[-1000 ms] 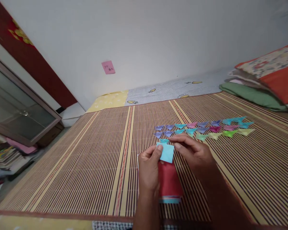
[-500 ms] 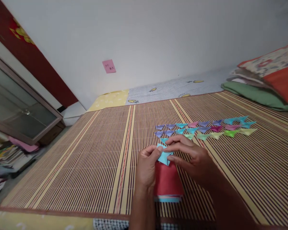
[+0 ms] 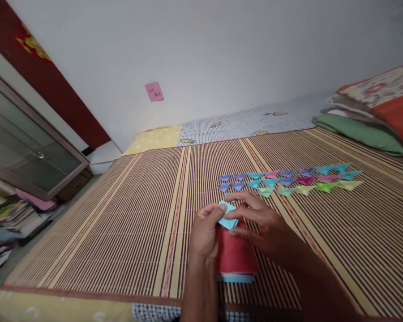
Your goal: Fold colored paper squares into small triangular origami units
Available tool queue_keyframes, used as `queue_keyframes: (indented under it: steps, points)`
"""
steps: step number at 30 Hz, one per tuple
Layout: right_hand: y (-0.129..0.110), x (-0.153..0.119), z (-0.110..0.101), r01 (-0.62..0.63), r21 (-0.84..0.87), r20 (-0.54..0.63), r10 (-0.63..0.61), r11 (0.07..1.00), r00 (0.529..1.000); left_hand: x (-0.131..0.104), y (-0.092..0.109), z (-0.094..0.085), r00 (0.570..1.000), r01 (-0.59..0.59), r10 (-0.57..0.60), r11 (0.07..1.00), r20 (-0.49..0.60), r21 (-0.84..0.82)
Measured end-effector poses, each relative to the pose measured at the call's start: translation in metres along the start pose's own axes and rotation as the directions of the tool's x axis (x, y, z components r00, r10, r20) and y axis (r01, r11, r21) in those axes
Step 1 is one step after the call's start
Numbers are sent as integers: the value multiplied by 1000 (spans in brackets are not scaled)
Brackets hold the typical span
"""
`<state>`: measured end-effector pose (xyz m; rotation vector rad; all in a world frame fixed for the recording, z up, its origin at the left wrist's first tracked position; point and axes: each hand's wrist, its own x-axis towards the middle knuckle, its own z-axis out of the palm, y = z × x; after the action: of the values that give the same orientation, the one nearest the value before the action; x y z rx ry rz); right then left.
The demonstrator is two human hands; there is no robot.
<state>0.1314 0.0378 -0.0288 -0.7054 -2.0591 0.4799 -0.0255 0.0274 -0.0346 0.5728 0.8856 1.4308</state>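
A small light-blue folded paper (image 3: pixel 229 222) is pinched between the thumb and fingers of my left hand (image 3: pixel 204 230). My right hand (image 3: pixel 260 221) reaches over from the right with its fingers spread. One of its fingertips touches the paper's face, while its thumb is by the lower edge. Under both hands lies a stack of square paper sheets (image 3: pixel 237 255), red on top with blue and other edges showing below. Beyond the hands, several small folded paper shapes (image 3: pixel 305 180) stand in rows, in purple, blue, pink, green and yellow. A blue one is partly hidden behind my right fingers.
A striped bamboo mat (image 3: pixel 121 228) covers the bed. Folded bedding and a pillow (image 3: pixel 394 107) lie at the right. A pink note (image 3: pixel 154 91) is on the wall. At the left are a glass-fronted cabinet (image 3: pixel 33 147) and a pile of books (image 3: pixel 15 214).
The right side of the blue paper has been folded inward, so it looks narrower. My right fingers have moved slightly left across it. My left hand keeps its hold.
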Motion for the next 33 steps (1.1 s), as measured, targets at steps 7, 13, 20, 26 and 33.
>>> queue_keyframes:
  steps: [7, 13, 20, 26, 33]
  points:
    - [-6, 6, 7, -48, 61, -107, 54, 997, 993, 1, -3, -1, 998, -16, 11, 996, 61, 85]
    - [1, 4, 9, -98, 121, -108, 111, 988, 988, 1, -3, -3, 997, -4, -3, 995, 75, 95]
    - [1, 5, 9, -68, 123, -132, 85, 990, 988, -2, -2, -5, 987, -82, 53, 977, 149, 196]
    - [1, 6, 10, -75, 131, -162, 96, 989, 982, -7, 8, -8, 957, -203, 103, 906, 272, 372]
    - [7, 4, 11, -123, 198, -171, 158, 972, 973, -7, 11, -12, 920, -259, 90, 871, 382, 418]
